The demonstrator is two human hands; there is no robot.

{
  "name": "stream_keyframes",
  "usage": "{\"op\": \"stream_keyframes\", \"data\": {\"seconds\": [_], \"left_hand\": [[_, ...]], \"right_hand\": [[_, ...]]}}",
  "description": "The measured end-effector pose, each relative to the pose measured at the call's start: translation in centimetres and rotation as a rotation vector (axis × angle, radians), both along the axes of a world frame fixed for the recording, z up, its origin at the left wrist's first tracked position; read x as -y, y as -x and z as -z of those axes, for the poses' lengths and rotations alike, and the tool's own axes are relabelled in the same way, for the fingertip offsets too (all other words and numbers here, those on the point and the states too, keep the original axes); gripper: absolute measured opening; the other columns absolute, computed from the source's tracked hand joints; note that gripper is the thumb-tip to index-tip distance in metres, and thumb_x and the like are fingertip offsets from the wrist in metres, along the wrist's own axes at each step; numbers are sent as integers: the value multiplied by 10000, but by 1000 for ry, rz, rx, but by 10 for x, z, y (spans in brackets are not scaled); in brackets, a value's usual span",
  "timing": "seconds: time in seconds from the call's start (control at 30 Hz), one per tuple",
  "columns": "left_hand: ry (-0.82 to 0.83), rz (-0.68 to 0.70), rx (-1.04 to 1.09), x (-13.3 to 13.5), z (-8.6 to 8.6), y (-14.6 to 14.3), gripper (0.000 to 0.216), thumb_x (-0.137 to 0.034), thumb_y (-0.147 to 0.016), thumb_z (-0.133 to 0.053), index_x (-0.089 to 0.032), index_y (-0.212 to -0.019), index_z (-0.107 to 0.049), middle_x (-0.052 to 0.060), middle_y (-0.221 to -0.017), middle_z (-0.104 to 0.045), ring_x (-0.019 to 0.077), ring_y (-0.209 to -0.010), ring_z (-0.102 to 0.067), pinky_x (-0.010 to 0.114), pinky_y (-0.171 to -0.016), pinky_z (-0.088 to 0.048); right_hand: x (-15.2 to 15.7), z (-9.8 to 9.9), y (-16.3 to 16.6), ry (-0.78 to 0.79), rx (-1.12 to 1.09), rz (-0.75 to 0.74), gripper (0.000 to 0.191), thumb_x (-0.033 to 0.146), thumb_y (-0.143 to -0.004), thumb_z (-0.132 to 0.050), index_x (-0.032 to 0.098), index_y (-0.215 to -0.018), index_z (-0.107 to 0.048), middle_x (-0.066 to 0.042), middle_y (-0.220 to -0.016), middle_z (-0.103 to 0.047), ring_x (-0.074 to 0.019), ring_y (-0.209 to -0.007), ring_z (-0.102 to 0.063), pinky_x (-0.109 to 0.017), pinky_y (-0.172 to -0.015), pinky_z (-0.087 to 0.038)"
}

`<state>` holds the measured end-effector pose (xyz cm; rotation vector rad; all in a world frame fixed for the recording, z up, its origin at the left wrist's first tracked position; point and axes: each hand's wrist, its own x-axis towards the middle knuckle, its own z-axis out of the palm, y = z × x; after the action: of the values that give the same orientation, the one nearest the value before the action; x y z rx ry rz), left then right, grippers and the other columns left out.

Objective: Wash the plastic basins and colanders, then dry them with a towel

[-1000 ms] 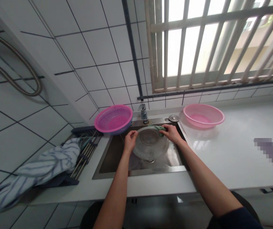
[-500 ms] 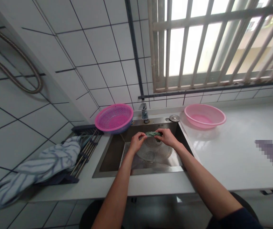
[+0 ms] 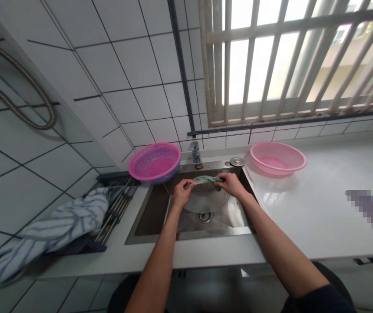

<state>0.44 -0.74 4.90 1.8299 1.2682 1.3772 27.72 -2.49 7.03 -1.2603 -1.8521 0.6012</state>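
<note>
Over the sink I hold a round, see-through mesh strainer (image 3: 206, 201), tilted. My left hand (image 3: 182, 194) is closed in a pinch at its upper left edge. At the upper right edge, my right hand (image 3: 233, 184) is closed on a crumpled green cloth-like piece (image 3: 219, 180), which reaches thinly along the rim toward my left fingers. Whether the left fingertips also grip the green piece is not clear. Below the strainer the drain (image 3: 204, 216) shows in the steel sink (image 3: 230, 219). The faucet (image 3: 196, 155) stands behind my hands.
A pink colander (image 3: 155, 176) sits at the sink's back left, and a pink basin (image 3: 277, 169) on the counter at right. A striped towel (image 3: 72, 215) hangs over a folded rack (image 3: 117, 213) at left. A drain cover (image 3: 237, 161) lies behind the sink. Barred window (image 3: 271, 65) above.
The strainer has shifted up toward my hands and slightly left, uncovering the drain. My hands have spread slightly apart, the green piece stretched thinner between them. The view has shifted a little.
</note>
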Motion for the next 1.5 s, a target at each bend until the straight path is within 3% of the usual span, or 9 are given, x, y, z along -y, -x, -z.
{"op": "stream_keyframes", "data": {"seconds": [0.27, 0.57, 0.7, 0.8, 0.93, 1.0, 1.13, 1.37, 1.5], "left_hand": [[29, 71, -64, 7, 0, -12, 269, -478, -849, -755, -210, -879, -756, 77, -935, -773, 254, -917, -709, 362, -904, -520], [-15, -111, -4, -10, 8, 16, 275, -481, -870, -708, -209, -899, -738, 87, -987, -748, 263, -1001, -691, 394, -994, -501], [-89, -314, 10, -13, 14, 18, 339, -502, -809, -771, -217, -975, -694, 120, -1157, -683, 287, -1176, -628, 427, -1056, -478], [134, -348, 134, -12, 15, 13, 486, -659, -779, -756, -206, -903, -632, 99, -967, -692, 269, -991, -677, 415, -927, -543], [596, 21, 451, -4, 13, -1, 654, -831, -842, -571, -186, -920, -645, 142, -966, -749, 257, -893, -739, 406, -826, -588], [670, 105, 556, -1, 11, -6, 600, -781, -869, -595, -192, -968, -658, 146, -1024, -766, 249, -900, -756, 403, -829, -598], [686, 50, 612, -1, 9, -6, 288, -467, -875, -706, -182, -892, -665, 107, -891, -775, 220, -785, -746, 373, -782, -607], [648, -9, 709, 0, 2, -4, 195, -251, -860, -568, -141, -859, -729, 130, -878, -800, 248, -813, -768, 427, -866, -627], [694, 36, 686, 5, 1, -8, 207, -312, -875, -624, -149, -913, -747, 96, -801, -784, 224, -700, -740, 411, -779, -631]], "right_hand": [[5, -1, 19, -51, -21, -80, 187, 265, -853, -782, 202, -1024, -821, -55, -954, -810, -208, -801, -714, -276, -745, -485], [0, 5, 1, 0, -16, 7, 204, 368, -865, -742, 180, -922, -797, -15, -746, -737, -153, -629, -576, -247, -636, -386], [3, 4, 12, -31, -60, 38, 224, 372, -894, -691, 184, -983, -776, -20, -779, -740, -160, -637, -582, -246, -637, -395], [6, 2, 20, -89, -119, 162, 242, 367, -910, -664, 185, -1032, -768, -48, -849, -763, -179, -669, -607, -259, -663, -422], [18, 2, 38, -127, -114, 92, 199, 347, -913, -686, 195, -1015, -764, -44, -883, -768, -186, -722, -639, -259, -695, -436], [26, 2, 50, -105, -74, -77, 163, 331, -927, -684, 202, -987, -764, -18, -862, -760, -169, -719, -632, -245, -684, -420], [32, 4, 64, -37, -40, -240, 175, 345, -926, -689, 191, -900, -768, 8, -761, -718, -139, -649, -572, -234, -636, -380], [-3, 10, 23, 0, -473, 256, 464, 561, -931, -582, 142, -1051, -742, -67, -850, -737, -190, -715, -608, -255, -627, -467], [-2, 9, 18, -24, -474, 296, 432, 543, -952, -570, 159, -1075, -724, -73, -876, -744, -203, -733, -635, -262, -654, -489]]}}
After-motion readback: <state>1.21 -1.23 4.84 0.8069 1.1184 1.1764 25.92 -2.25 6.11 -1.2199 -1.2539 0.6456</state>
